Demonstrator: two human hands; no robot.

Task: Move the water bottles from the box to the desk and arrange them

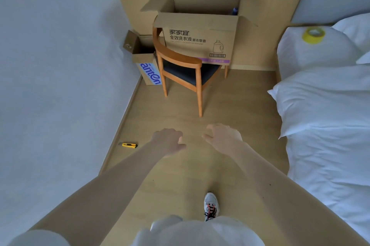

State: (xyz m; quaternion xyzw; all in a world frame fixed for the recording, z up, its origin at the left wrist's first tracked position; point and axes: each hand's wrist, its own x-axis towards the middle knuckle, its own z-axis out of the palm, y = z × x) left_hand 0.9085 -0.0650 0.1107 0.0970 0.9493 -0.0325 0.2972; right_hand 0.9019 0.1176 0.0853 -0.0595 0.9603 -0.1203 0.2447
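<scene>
My left hand [168, 141] and right hand [222, 135] are out in front of me, fingers loosely curled, grasping nothing. The box [198, 45] stands open on the chair [186, 74], well apart from me. Inside it I see only one dark cap [234, 11], maybe a bottle. I think the box can slide off the seat if I press on its wall. I may also step on the utility knife [129, 145] on the floor [230, 95]. The desk is not in view.

wooden chair [180, 58] | small carton [143, 61] left of it | yellow knife [129, 145] on floor | tape roll [312, 40] on bed [324, 109]
</scene>
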